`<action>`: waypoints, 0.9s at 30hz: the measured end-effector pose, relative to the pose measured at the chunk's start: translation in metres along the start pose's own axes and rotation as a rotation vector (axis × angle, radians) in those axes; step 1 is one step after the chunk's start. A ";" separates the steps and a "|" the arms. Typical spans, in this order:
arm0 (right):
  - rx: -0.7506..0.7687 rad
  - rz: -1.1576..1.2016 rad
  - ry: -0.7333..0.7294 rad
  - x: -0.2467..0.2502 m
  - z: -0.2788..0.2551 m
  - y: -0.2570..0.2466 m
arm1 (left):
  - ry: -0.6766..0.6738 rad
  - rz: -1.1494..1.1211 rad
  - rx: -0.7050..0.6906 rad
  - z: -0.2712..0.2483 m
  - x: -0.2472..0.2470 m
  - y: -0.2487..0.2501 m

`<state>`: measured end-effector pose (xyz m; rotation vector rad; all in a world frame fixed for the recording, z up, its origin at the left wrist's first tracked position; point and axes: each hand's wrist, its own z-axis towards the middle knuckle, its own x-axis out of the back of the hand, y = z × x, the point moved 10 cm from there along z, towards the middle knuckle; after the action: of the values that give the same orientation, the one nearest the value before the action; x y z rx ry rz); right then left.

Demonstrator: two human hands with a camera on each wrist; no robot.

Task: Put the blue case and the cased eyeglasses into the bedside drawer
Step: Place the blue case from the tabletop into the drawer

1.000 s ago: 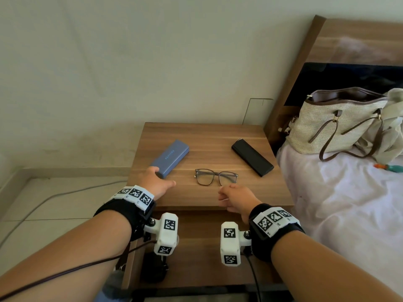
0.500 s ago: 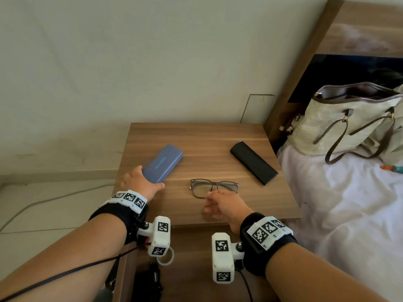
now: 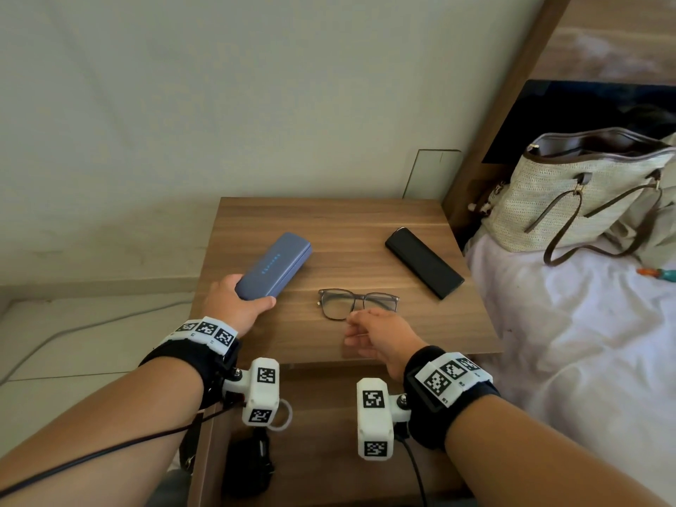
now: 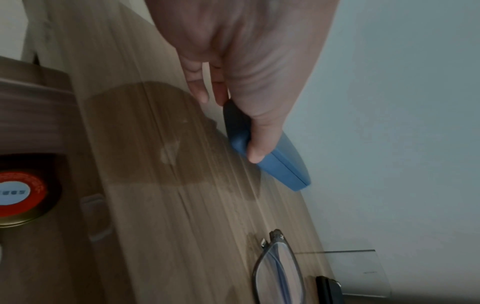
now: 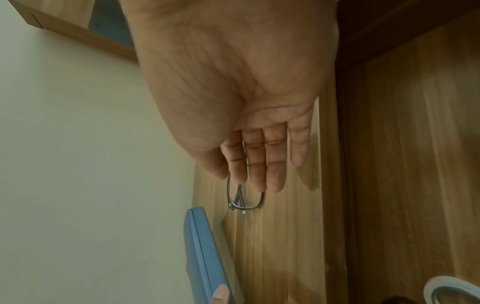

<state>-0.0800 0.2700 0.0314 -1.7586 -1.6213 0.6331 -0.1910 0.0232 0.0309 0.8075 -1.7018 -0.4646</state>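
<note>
Plainly, the left hand (image 3: 234, 305) has its thumb and fingers curled round the near end of the blue case (image 3: 274, 266); the left wrist view shows the thumb (image 4: 259, 142) pressed on the case's side and the fingers tucked behind it. That case angles up off the bedside table (image 3: 329, 221), its far end raised toward the wall. The right hand (image 3: 380, 338) hovers with straight fingers (image 5: 259, 164) held close together, their tips just over the near rim of the eyeglasses (image 3: 356, 303); whether they touch the frame cannot be told. The eyeglasses lie folded and uncased on the tabletop, between the blue case and a black case (image 3: 424, 267) lying shut toward the right. Beyond the table's right edge stands a woven handbag (image 3: 570, 199) on a white-sheeted bed (image 3: 585, 342).
</note>
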 end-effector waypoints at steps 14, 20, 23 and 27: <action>0.063 0.158 0.073 0.028 -0.046 0.003 | -0.291 0.003 -0.178 -0.099 -0.036 0.045; 0.033 0.165 0.107 0.049 -0.061 0.017 | -0.393 0.034 -0.197 -0.133 -0.051 0.045; 0.013 0.161 0.108 0.054 -0.066 0.031 | -0.438 0.005 -0.204 -0.145 -0.058 0.045; 0.002 0.143 0.098 0.060 -0.069 0.047 | -0.492 0.011 -0.209 -0.158 -0.068 0.042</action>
<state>0.0095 0.3188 0.0477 -1.8864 -1.4389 0.6034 -0.0434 0.1173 0.0579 0.5571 -2.0612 -0.8718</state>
